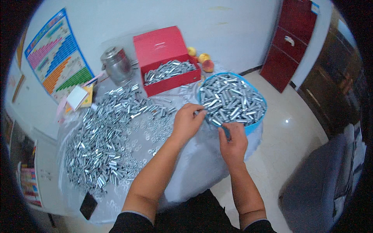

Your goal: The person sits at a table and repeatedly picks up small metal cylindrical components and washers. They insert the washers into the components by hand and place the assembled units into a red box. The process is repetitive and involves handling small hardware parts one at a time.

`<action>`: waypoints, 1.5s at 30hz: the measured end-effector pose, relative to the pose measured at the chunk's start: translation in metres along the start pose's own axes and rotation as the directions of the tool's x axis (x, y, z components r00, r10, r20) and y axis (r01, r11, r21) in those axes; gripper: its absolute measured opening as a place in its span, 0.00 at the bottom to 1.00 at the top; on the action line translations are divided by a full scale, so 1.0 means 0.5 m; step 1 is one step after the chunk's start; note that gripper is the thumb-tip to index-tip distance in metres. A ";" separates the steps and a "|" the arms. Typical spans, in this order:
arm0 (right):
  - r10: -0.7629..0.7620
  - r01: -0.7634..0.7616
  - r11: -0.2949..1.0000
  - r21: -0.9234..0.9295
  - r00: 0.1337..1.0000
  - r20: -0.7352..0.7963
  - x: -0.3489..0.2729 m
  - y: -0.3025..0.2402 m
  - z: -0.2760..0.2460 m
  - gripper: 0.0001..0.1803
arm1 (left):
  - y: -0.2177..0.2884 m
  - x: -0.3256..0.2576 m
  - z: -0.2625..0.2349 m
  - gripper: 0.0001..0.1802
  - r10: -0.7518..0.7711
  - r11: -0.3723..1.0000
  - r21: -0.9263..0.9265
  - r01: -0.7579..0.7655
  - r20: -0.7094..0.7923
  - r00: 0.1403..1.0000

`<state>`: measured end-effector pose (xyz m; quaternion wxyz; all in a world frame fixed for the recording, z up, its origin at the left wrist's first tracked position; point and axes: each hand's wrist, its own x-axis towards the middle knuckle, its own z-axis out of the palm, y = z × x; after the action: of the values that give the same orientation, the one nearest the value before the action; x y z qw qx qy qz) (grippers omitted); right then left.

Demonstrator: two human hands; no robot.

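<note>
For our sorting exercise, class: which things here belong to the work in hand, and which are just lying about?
In the work: left hand, right hand, blue basin of metal tubes, loose tube pile, washers, red box.

Lying about: steel pot, peaches, wall chart, phone.

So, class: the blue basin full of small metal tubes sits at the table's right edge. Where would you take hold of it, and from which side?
Probably grip the blue basin by its bare rim on the near-right side, where it overhangs the table. The rim stands clear of the metal tubes there. Heaped full, it looks heavy, so a second hand on the far rim seems wise.
</note>
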<state>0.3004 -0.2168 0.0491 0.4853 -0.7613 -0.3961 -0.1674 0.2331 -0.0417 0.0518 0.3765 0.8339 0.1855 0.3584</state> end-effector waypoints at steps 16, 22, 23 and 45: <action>-0.196 0.147 0.965 0.217 0.954 0.228 -0.034 -0.158 0.193 0.12 | -0.041 -0.216 -0.236 0.11 -0.276 0.958 0.036 0.286 -0.170 0.946; -0.267 0.180 0.936 0.301 0.923 0.279 -0.050 -0.231 0.252 0.11 | -0.069 -0.287 -0.335 0.12 -0.323 0.933 0.058 0.355 -0.297 0.899; -0.284 0.194 0.932 0.307 0.915 0.286 -0.052 -0.245 0.260 0.11 | -0.081 -0.298 -0.349 0.12 -0.310 0.934 0.069 0.350 -0.330 0.892; -0.300 0.226 0.954 0.197 0.713 0.634 -0.098 -0.319 0.534 0.11 | -0.174 -0.285 -0.469 0.12 -0.403 0.861 0.063 0.504 -0.521 0.753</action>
<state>0.1127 0.0286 -0.0119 0.3256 -0.6803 -0.6534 0.0646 -0.0391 0.0482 0.0284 0.3073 0.6779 0.5071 0.4346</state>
